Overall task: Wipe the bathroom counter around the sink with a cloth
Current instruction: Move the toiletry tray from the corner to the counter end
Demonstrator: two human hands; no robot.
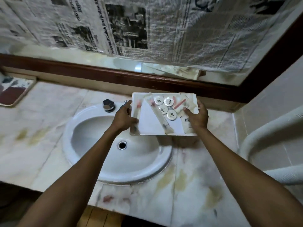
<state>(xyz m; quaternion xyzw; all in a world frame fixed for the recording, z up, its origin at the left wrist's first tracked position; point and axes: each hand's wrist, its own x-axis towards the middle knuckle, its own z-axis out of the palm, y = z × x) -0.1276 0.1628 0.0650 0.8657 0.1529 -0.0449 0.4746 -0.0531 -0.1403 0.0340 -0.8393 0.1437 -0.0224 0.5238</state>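
Note:
A white rectangular tray (pixel 150 126) of small toiletries, round white soaps and wrapped packets, hangs above the right back edge of the oval white sink (pixel 91 133). My left hand (pixel 123 117) grips its left edge and my right hand (pixel 197 115) grips its right edge, thumb over the rim. The marble counter (pixel 188 185) around the sink shows yellow and reddish stains in front, on the right and on the left. No cloth is in view.
A chrome tap knob (pixel 108 104) stands behind the basin. A flat tray with dark red contents (pixel 13 90) lies at the counter's far left. A wood-framed mirror covered with newspaper (pixel 147 30) rises behind. A white towel (pixel 268 133) hangs at right.

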